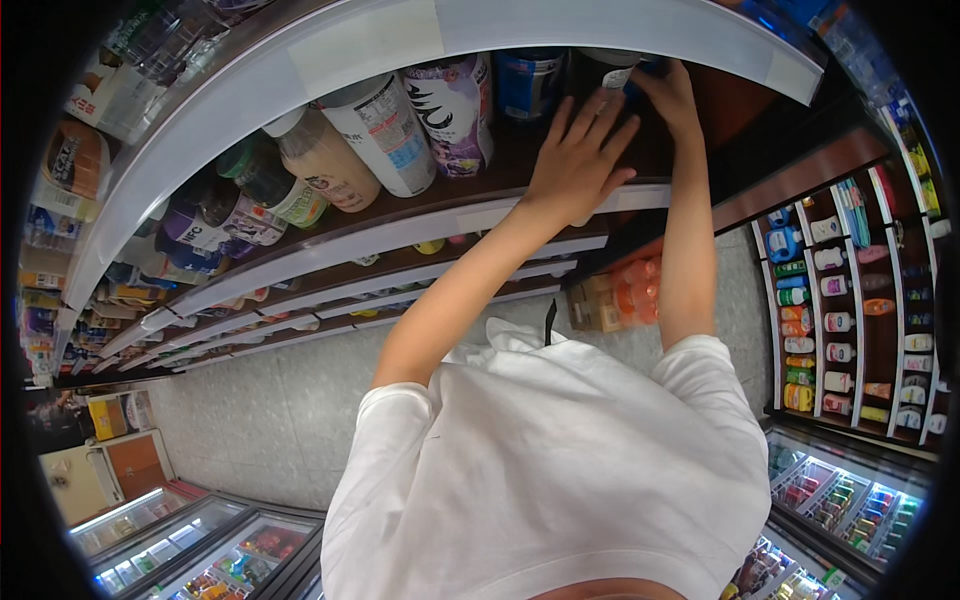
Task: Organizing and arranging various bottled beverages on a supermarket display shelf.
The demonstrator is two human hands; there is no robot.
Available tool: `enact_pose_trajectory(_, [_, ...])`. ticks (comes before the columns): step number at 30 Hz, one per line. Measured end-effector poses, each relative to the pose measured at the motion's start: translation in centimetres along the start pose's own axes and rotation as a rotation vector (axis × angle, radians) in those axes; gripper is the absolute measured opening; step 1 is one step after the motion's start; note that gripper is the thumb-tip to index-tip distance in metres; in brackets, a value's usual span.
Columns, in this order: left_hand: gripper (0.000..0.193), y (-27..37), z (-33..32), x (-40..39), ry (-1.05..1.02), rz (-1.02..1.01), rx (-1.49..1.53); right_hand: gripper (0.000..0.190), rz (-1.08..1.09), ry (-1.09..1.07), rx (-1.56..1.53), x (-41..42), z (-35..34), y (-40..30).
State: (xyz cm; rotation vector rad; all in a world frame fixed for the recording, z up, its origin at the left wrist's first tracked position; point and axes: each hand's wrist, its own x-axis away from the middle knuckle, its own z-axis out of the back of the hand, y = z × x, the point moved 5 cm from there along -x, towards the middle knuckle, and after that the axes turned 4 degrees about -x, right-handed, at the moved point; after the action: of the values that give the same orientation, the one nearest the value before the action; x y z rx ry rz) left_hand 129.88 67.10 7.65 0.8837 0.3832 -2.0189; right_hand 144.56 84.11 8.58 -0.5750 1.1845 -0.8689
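Note:
My left hand point(581, 150) reaches into a drinks shelf with its fingers apart, its fingertips overlapping a dark bottle with a white label point(616, 77). Whether they touch that bottle I cannot tell. Deeper to the right is my right hand point(670, 94), bent around beside the dark bottle near a blue item point(636, 90). The shelf edge above covers its fingertips, so its grip is unclear. Just left of my left hand stand a blue container point(530, 82) and a purple-and-white bottle point(450, 112). All are upright under the upper shelf.
Further left are a white bottle point(386, 135), a beige bottle point(326, 161) and a green-capped bottle point(274, 184). The white upper shelf rail point(517, 22) curves overhead. Orange bottles point(637, 291) and a cardboard box point(594, 304) sit on the floor. Glass-topped freezers point(247, 555) are behind me.

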Motion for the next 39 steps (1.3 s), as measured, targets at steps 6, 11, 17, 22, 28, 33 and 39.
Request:
enact_pose_trajectory(6, [0.058, -1.5, -0.8, 0.6, -0.016, 0.067, -0.219, 0.051, -0.083, 0.133, 0.065, 6.9, 0.4, -6.2])
enact_pose_trajectory(11, [0.043, -1.8, 1.9, 2.0, 0.144, 0.098, 0.041, 0.053, -0.1, 0.0, -0.247, 11.4, 0.4, -6.4])
enact_pose_trajectory(17, [0.04, -2.1, 5.3, 6.7, 0.371, 0.171, 0.058, 0.056, -0.023, -0.165, -0.165, 10.6, -5.4, -9.3])
enact_pose_trajectory(22, [0.064, -3.1, 3.2, 7.5, 0.314, 0.299, -0.237, 0.068, 0.031, -0.069, 0.02, 10.5, -9.6, -10.8])
enact_pose_trajectory(28, [0.073, -2.8, 1.7, 7.7, 0.196, 0.289, -0.358, 0.061, 0.202, 0.151, 0.102, 14.4, -7.9, -10.5])
enact_pose_trajectory(33, [0.073, -2.4, 2.1, 7.8, 0.26, 0.242, -0.398, 0.019, 0.155, 0.323, 0.171, 18.2, -4.3, -11.7])
enact_pose_trajectory(39, [0.063, -2.4, 3.2, 10.7, 0.352, 0.15, -0.304, 0.013, 0.199, 0.252, 0.241, 22.2, -4.2, -10.2])
